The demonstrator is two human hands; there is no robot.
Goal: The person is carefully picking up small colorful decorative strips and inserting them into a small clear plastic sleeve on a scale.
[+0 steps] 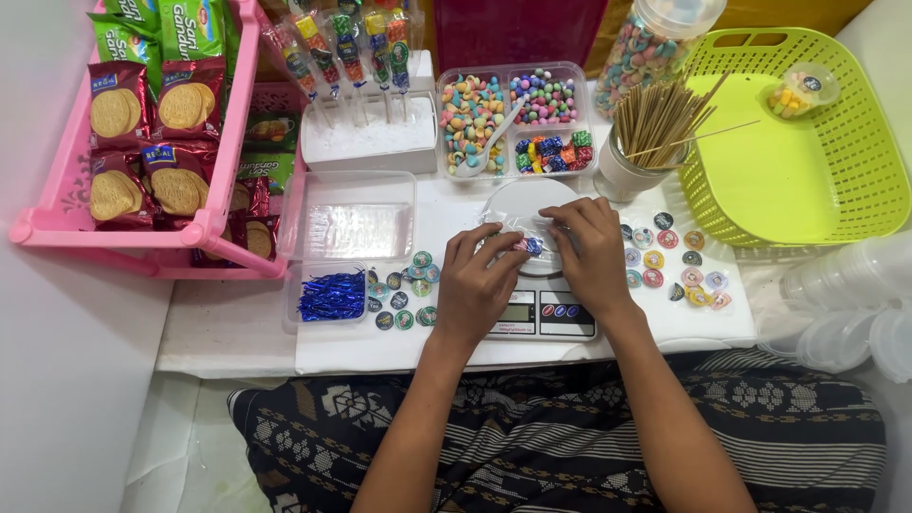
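Both hands are working over the small white kitchen scale (532, 304): the left hand (478, 282) and the right hand (591, 249) are each pinching an edge of a small clear plastic packet (525, 236) with a few coloured sweets inside, lying on the scale's round plate. To do this well, I'd judge the fingers should be keeping the packet flat and its mouth pinched, so nothing is spilling.

Left of the scale, round sticker labels (408, 290) are lying beside a tray of blue foil twists (332, 296); more round stickers (676, 264) are lying to its right. Behind the scale a divided clear box of sweets (518, 119) is sitting. Far left, a pink basket (228, 161) is holding red biscuit packs (157, 142); far right, a green basket (807, 161).
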